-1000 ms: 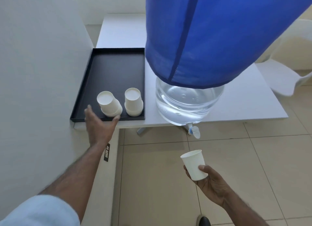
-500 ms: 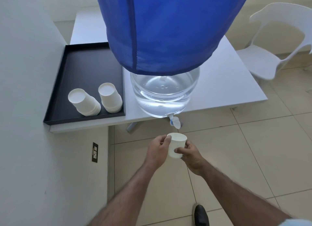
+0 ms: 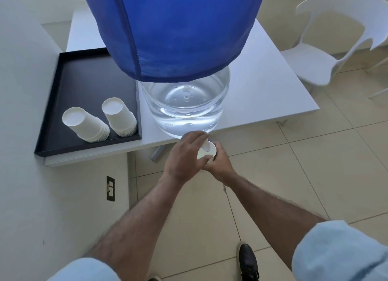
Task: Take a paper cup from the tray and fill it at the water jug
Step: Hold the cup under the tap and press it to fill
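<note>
I hold the paper cup [image 3: 206, 153] just below the near edge of the white table [image 3: 262, 95], right under the small tap [image 3: 206, 144] at the foot of the water jug [image 3: 184, 108]. My right hand [image 3: 220, 165] is wrapped around the cup from the near right side, fingers closed on its wall. My left hand [image 3: 184, 154] reaches over the top of the cup toward the tap; its fingers are curled there, but I cannot tell whether they actually grip the tap or only rest on it, since the hand covers that spot. The cup's rim shows between my two hands, mouth up.

The jug stands at the near edge of the table, clear and holding water low down, with a blue cloth cover [image 3: 174, 28] draped over its upper part. To the left of it lies the black tray [image 3: 84, 74], with two stacks of upturned paper cups [image 3: 102, 117] at its near end, the left stack leaning. A white chair [image 3: 327, 49] stands at the far right. My black shoe [image 3: 248, 261] shows on the tiled floor [image 3: 283, 186] below.
</note>
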Available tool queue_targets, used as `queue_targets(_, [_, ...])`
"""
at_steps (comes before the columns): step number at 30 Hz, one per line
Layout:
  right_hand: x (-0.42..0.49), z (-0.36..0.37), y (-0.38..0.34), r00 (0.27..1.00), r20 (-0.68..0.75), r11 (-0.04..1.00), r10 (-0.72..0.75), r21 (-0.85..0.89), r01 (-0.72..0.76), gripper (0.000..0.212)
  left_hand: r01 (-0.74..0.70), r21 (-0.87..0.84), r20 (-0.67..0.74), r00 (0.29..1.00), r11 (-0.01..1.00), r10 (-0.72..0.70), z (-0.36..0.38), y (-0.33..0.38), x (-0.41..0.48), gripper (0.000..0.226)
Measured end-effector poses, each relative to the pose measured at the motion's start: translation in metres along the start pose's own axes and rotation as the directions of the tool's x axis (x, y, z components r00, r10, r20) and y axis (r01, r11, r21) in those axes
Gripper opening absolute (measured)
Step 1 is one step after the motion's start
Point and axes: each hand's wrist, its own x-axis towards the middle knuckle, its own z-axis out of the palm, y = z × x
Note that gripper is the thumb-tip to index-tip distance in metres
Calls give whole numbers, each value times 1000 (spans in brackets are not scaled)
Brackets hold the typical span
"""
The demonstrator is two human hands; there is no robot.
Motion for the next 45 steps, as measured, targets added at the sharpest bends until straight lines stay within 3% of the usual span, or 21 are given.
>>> queue_targets(4, [6, 5, -5, 998, -31, 997, -50, -66, 48, 60, -76, 63, -7, 997, 995, 77, -6, 3, 13, 24])
queue_targets(7, [6, 5, -7, 995, -48, 992, -86, -95, 82, 65, 10, -15, 6, 1000, 1000, -10, -12, 3, 22, 16])
queue_targets(11, [3, 5, -6, 991, -88, 992, -103, -80, 96, 67, 177, -106, 107, 980, 978, -166, -19, 2, 33, 21])
queue_targets(15, [0, 8, -4, 991, -93, 994, -99, -62, 94, 67, 251, -122, 173, 958, 960, -228, -24, 8, 37, 37])
queue_targets(19, [1, 9, -1, 990, -106, 995, -92, -50, 88, 67, 320, -118, 232, 929, 940, -287, -26, 7, 41, 27])
queue_targets(32, [5, 10, 12, 992, -106, 997, -70, -23, 68, 66, 386, -137, 306, 892, 912, -332, -27, 5, 49, 25])
queue_targets(45, [8, 11, 11, 994, -90, 998, -65, 1, 66, 67, 445, -171, 284, 876, 879, -389, -23, 3, 46, 17])
